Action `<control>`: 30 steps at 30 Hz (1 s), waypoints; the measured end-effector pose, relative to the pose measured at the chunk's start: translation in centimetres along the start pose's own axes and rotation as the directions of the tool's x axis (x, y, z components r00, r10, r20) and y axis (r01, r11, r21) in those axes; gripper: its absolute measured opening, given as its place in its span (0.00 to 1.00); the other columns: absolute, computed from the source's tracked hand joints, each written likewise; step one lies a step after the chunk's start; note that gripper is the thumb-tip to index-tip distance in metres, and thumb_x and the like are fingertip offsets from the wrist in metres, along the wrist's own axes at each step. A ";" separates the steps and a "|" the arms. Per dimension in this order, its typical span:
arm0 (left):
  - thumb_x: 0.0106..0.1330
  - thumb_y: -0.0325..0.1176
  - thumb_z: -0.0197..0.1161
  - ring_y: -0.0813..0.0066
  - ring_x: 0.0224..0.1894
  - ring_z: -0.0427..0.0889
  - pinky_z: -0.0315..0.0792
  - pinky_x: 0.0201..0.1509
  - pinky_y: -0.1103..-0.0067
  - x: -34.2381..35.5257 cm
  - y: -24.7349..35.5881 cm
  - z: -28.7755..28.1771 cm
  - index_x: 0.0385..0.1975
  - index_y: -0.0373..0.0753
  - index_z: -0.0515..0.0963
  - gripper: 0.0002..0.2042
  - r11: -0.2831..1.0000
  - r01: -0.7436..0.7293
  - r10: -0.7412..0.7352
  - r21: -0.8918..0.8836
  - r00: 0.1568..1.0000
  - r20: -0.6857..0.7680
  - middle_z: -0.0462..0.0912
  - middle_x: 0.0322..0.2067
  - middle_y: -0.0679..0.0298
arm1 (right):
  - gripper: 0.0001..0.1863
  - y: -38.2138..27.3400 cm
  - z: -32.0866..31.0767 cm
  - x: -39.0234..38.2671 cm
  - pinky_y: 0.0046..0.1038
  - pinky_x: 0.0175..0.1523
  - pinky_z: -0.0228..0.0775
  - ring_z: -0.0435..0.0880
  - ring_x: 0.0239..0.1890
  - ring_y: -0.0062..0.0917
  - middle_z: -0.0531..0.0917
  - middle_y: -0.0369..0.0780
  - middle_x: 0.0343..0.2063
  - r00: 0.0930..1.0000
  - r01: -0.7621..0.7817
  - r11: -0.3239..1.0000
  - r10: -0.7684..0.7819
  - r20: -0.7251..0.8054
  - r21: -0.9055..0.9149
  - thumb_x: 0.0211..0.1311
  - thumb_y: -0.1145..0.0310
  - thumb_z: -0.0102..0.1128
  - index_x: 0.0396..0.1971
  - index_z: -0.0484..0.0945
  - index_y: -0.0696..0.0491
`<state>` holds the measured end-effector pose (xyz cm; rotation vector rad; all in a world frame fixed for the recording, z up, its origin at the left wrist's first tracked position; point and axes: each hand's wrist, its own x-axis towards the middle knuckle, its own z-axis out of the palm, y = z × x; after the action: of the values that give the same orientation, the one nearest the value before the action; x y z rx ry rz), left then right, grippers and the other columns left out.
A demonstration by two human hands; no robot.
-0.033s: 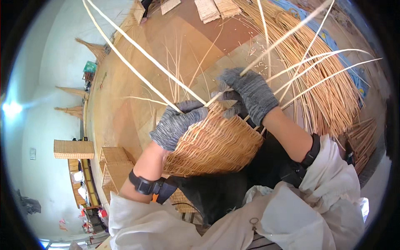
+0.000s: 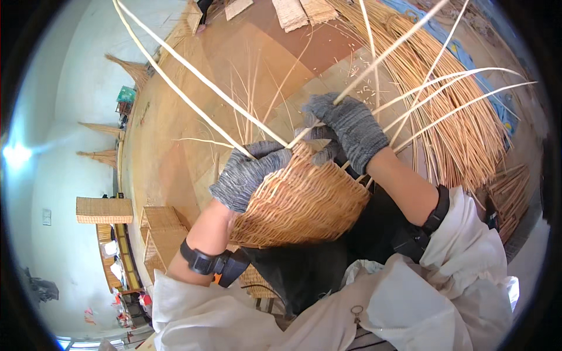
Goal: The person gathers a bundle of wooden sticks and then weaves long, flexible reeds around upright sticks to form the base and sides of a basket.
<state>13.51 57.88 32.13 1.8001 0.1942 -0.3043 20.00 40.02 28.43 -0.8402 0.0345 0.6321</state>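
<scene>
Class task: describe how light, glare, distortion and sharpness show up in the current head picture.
Head view: a bright light flares across the pale wall at left; the rim falls to black; the floor's left edge looks bowed; the basket's weave reads fairly crisp, while the dark cloth below it shows little detail.

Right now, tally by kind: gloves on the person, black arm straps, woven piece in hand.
Gloves: 2
Arm straps: 2
Woven piece: 1
Total: 5
</scene>
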 end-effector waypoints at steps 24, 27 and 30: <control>0.49 0.27 0.65 0.78 0.28 0.76 0.71 0.31 0.83 0.6 -0.9 -0.3 0.31 0.31 0.76 0.10 0.999 -0.013 0.004 -0.042 0.977 -0.211 0.79 0.27 0.62 | 0.10 -2.1 4.1 0.1 0.33 0.30 0.71 0.79 0.24 0.37 0.77 0.46 0.18 0.743 0.540 0.031 -0.485 0.460 -0.841 0.53 0.68 0.52 0.32 0.71 0.58; 0.50 0.27 0.64 0.79 0.30 0.76 0.71 0.33 0.84 -0.5 0.0 0.8 0.32 0.32 0.77 0.10 0.998 -0.006 0.015 0.057 0.987 -0.158 0.79 0.28 0.64 | 0.11 -4.6 5.7 3.5 0.31 0.29 0.71 0.79 0.23 0.36 0.78 0.47 0.18 0.792 0.589 -0.241 -0.019 0.610 -0.772 0.53 0.65 0.52 0.29 0.74 0.57; 0.51 0.27 0.63 0.81 0.30 0.76 0.70 0.34 0.85 -1.0 0.5 1.5 0.33 0.33 0.77 0.09 0.995 -0.012 0.029 0.100 0.986 -0.163 0.79 0.28 0.65 | 0.11 -3.0 6.0 9.6 0.30 0.29 0.72 0.80 0.22 0.36 0.79 0.46 0.20 0.476 0.811 -0.567 0.498 0.725 -0.143 0.52 0.65 0.52 0.25 0.76 0.57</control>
<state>12.59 56.38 32.53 1.9253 0.2807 -0.1530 28.20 47.65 31.96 -2.2092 -2.2789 -0.1064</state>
